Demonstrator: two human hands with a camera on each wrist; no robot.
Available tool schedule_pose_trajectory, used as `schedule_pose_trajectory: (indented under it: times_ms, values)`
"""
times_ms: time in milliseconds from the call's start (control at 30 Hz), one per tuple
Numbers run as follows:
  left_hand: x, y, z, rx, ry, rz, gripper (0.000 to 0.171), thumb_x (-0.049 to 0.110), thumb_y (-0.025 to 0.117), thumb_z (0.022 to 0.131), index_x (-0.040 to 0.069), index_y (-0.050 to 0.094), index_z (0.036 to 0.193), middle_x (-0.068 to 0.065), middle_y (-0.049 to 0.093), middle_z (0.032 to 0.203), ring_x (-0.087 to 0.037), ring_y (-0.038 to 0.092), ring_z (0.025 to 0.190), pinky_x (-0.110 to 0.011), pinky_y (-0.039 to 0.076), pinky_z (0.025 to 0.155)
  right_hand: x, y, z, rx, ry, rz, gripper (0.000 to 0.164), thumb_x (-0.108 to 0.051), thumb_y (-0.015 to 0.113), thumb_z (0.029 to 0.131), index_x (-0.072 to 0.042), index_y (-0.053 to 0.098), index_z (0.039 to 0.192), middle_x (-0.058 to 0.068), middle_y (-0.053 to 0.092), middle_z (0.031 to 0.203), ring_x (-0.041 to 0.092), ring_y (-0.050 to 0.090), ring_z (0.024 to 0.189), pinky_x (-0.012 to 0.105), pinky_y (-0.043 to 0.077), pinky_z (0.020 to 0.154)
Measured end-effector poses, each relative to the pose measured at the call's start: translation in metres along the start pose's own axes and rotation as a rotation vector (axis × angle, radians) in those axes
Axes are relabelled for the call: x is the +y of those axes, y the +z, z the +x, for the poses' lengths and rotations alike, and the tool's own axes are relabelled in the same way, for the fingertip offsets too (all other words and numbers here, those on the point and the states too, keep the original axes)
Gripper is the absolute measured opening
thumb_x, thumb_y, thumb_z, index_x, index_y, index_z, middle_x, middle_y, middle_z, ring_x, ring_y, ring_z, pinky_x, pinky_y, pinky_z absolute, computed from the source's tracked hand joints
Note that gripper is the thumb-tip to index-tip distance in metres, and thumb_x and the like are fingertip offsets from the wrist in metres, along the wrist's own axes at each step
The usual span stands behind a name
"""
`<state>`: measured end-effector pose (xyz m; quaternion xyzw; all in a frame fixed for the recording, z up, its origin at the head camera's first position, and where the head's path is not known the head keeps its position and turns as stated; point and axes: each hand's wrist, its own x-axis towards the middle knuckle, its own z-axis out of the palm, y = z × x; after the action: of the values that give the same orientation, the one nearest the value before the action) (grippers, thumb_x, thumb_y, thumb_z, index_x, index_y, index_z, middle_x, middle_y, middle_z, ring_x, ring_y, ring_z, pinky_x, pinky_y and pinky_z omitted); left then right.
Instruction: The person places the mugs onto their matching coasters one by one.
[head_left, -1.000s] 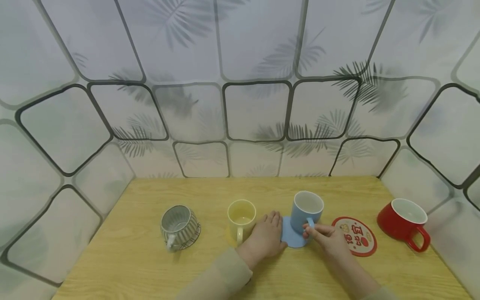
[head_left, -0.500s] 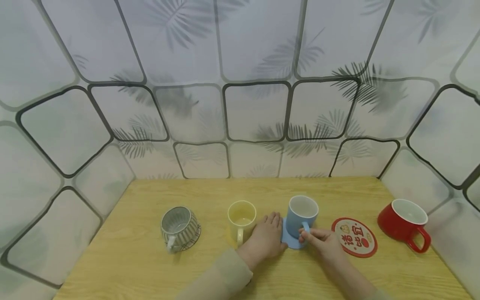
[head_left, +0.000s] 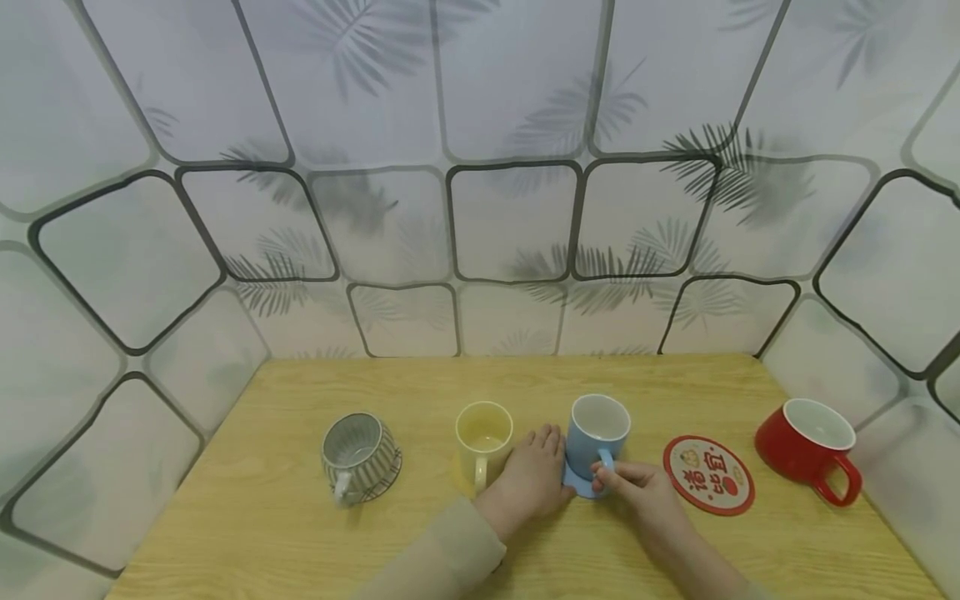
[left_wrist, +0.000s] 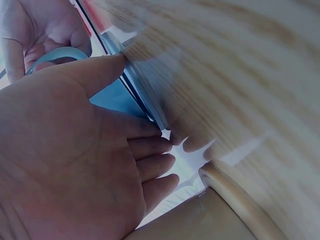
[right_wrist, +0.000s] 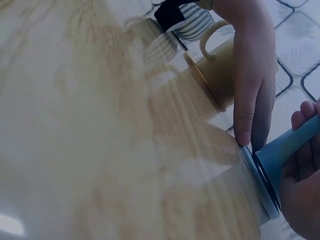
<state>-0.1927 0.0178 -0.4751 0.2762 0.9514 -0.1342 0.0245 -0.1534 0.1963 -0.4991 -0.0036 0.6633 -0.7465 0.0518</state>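
Observation:
A light blue mug (head_left: 589,446) stands upright over a blue coaster (head_left: 577,482), most of which it hides in the head view. My right hand (head_left: 647,498) pinches the mug's handle (head_left: 606,457) between thumb and fingers. My left hand (head_left: 531,473) lies with straight fingers against the coaster's left edge, its thumb and index finger touching the rim. In the right wrist view the mug (right_wrist: 281,156) sits close over the coaster (right_wrist: 260,182). A yellow mug (head_left: 480,437) on a yellow coaster stands just left of my left hand.
A grey striped cup (head_left: 367,458) stands on a coaster at the left. Right of my right hand lies a round red-rimmed coaster (head_left: 708,473) with printed characters. A red mug (head_left: 795,442) is near the table's right edge. Patterned curtain (head_left: 510,225) encloses the table's back and sides.
The blue mug has moved left and slightly nearer over the blue coaster, with my right hand on its handle. My left hand has stayed in place.

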Motion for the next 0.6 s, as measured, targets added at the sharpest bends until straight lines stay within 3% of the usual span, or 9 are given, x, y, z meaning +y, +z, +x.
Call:
schedule_pose_trajectory:
  times_ms: [600]
  values:
    - [0.0014,-0.0032,-0.0025,-0.015,-0.009,0.023,0.075,0.064,0.042,0.09,0.015,0.034,0.147,-0.001,0.031,0.153,-0.016,0.026,0.142,-0.03,0.027,0.115,0.0016,-0.0005,-0.0041,-0.116,-0.008,0.0,0.013,-0.008,0.062,0.089,-0.001,0.073,0.09,0.002,0.073,0.095,0.009,0.061,0.099,0.023,0.05,0.086]
